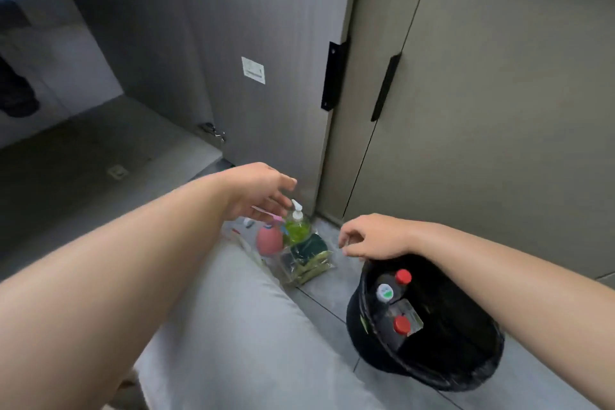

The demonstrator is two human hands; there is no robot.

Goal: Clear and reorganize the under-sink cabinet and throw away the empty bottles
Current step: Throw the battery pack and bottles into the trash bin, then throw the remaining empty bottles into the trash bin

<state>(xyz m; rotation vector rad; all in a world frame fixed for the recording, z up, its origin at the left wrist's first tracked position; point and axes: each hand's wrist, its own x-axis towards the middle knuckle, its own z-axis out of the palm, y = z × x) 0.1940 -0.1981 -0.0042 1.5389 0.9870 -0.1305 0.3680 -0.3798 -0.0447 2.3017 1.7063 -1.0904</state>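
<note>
Black bin of capped bottles

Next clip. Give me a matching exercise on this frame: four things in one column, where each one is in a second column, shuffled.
Things
1. pump bottle
2. red-capped bottles
3. left hand
4. sponge pack

Places
A. inside the black bin
B. lying on the floor in a clear wrapper, nearer the camera than the pump bottle
C. reaching down, close to the pump head
D. upright on the floor, green liquid inside

Pairs: 1-D, 2-A, 3-C, 4-B
</note>
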